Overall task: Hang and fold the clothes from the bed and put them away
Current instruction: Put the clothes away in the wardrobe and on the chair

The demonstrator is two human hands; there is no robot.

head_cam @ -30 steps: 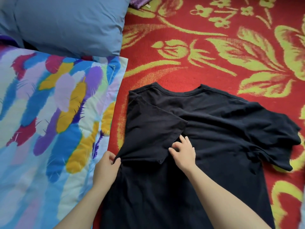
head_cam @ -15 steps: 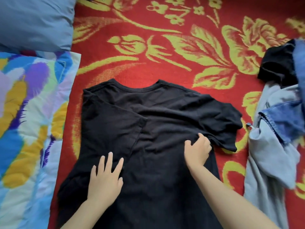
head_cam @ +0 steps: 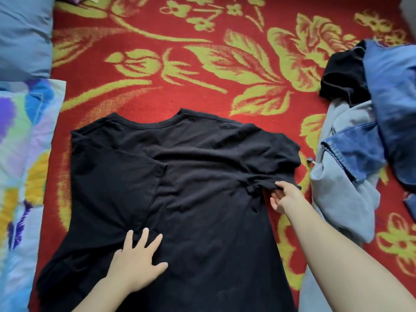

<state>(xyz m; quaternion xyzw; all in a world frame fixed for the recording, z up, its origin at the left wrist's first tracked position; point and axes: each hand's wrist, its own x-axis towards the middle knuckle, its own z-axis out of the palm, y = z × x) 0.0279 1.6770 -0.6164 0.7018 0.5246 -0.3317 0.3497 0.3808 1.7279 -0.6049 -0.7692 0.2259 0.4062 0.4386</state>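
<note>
Black soft cotton T-shirt (head_cam: 191, 199) lies flat on the fuzzy red & yellow flower blanket (head_cam: 202, 64), left sleeve folded in. Left hand (head_cam: 137, 264) presses it w/ fingers spread. Right hand (head_cam: 286, 197) pinches the wrinkly right sleeve.

The left grip (head_cam: 137, 260) lies palm down, fingers straight and spread, pressing flat on the shirt (head_cam: 202, 172), bare forearm rising from the lower edge. The right grip (head_cam: 284, 197), on an outstretched bare arm, pinches a bunched fold of that shirt.
</note>
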